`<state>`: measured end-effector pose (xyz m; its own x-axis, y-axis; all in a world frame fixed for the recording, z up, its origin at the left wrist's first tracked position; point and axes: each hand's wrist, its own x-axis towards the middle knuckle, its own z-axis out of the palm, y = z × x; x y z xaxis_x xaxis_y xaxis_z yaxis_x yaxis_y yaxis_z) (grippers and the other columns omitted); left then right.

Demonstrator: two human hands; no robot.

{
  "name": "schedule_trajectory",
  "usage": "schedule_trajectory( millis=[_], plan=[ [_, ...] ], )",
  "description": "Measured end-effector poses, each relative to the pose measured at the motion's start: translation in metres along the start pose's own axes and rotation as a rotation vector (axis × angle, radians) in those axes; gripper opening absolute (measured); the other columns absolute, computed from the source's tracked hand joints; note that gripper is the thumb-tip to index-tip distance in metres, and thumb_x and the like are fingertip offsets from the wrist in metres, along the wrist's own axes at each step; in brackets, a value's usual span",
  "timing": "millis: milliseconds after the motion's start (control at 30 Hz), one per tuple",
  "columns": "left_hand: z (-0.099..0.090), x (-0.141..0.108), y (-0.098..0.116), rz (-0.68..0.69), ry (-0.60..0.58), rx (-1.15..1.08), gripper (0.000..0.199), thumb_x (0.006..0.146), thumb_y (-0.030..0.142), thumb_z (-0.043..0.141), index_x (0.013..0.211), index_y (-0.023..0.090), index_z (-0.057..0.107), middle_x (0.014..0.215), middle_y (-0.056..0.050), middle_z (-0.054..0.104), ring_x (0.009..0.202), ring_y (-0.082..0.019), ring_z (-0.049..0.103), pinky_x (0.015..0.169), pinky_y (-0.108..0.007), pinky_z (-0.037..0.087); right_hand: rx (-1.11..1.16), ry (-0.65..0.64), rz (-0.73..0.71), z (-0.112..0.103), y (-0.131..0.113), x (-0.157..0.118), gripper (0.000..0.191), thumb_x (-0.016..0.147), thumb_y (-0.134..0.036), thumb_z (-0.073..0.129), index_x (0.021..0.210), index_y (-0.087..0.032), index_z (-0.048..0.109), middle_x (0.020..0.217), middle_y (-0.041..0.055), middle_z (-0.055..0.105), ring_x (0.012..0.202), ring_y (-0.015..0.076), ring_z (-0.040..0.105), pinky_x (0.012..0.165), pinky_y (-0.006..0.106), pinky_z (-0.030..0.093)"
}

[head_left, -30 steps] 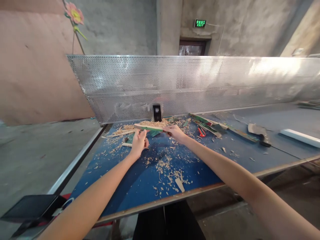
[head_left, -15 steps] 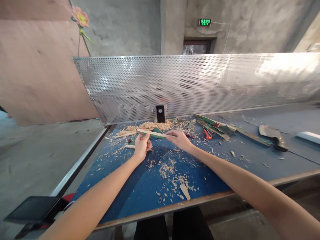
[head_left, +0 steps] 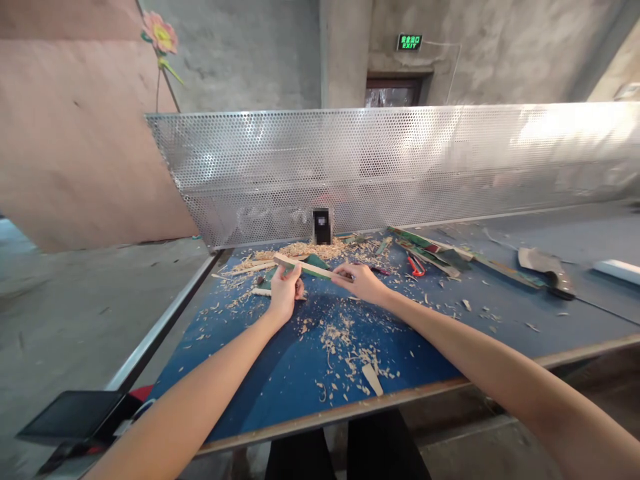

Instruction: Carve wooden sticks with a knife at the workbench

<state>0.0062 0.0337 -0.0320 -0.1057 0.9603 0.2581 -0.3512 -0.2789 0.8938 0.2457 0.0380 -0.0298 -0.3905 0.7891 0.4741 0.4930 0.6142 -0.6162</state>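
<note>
A narrow wooden strip (head_left: 315,271), pale on top and green along its side, is held above the blue tabletop (head_left: 235,380). My left hand (head_left: 286,292) grips it near its left end, thumb on top. The fingers of my right hand (head_left: 361,283) are closed around its right end, and they partly hide that end. The strip slopes down slightly from left to right. Behind and below it lie a dark green piece (head_left: 317,261) and a heap of wood shavings (head_left: 300,251). A flat pale wood chip (head_left: 371,379) rests near the front edge.
A red-orange cutter (head_left: 416,265) lies right of my hands, beside several green-sided strips (head_left: 505,272). Farther right are a curled grey sheet (head_left: 545,268) and a white bar (head_left: 617,272). A perforated metal panel (head_left: 380,167) borders the back, with a small black device (head_left: 322,230) before it.
The strip has tilted a little, its right end dipping as my right hand sinks slightly. Both hands keep their hold on it. The view has shifted very slightly.
</note>
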Motion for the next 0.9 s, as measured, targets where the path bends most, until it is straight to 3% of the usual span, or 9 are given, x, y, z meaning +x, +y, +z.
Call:
schedule_trajectory(
  millis=[333, 600, 733, 900],
  plan=[
    [0.001, -0.004, 0.002, 0.021, -0.032, 0.030, 0.050, 0.076, 0.053, 0.091, 0.101, 0.022, 0.061, 0.054, 0.011, 0.049, 0.034, -0.008, 0.040, 0.033, -0.021, 0.022, -0.060, -0.037, -0.052, 0.001, -0.003, -0.004, 0.028, 0.100, -0.049, 0.066, 0.103, -0.023, 0.074, 0.077, -0.0008, 0.068, 0.067, 0.0145, 0.056, 0.064, 0.029, 0.041],
    [-0.002, -0.004, 0.001, -0.025, -0.030, -0.074, 0.051, 0.078, 0.040, 0.087, 0.114, 0.024, 0.055, 0.083, 0.003, 0.071, 0.039, -0.006, 0.043, 0.038, -0.021, 0.024, -0.074, -0.093, -0.123, -0.001, -0.017, -0.006, 0.031, 0.107, -0.046, 0.055, 0.113, -0.023, 0.076, 0.089, 0.0033, 0.076, 0.074, 0.0165, 0.064, 0.070, 0.031, 0.048],
    [-0.002, -0.005, 0.002, -0.065, -0.043, -0.070, 0.050, 0.080, 0.037, 0.080, 0.124, 0.020, 0.062, 0.075, 0.003, 0.065, 0.039, -0.006, 0.037, 0.039, -0.022, 0.020, -0.101, -0.096, -0.156, -0.001, -0.020, -0.007, 0.033, 0.109, -0.042, 0.049, 0.114, -0.024, 0.076, 0.101, 0.0056, 0.079, 0.079, 0.0172, 0.067, 0.076, 0.033, 0.051],
    [-0.001, -0.006, 0.004, -0.109, -0.057, -0.079, 0.070, 0.072, 0.025, 0.075, 0.141, 0.017, 0.061, 0.067, 0.007, 0.056, 0.040, -0.006, 0.032, 0.040, -0.021, 0.021, -0.107, -0.086, -0.149, -0.001, -0.020, -0.007, 0.031, 0.109, -0.039, 0.049, 0.115, -0.024, 0.076, 0.104, 0.0054, 0.079, 0.082, 0.0170, 0.069, 0.080, 0.033, 0.051]
  ],
)
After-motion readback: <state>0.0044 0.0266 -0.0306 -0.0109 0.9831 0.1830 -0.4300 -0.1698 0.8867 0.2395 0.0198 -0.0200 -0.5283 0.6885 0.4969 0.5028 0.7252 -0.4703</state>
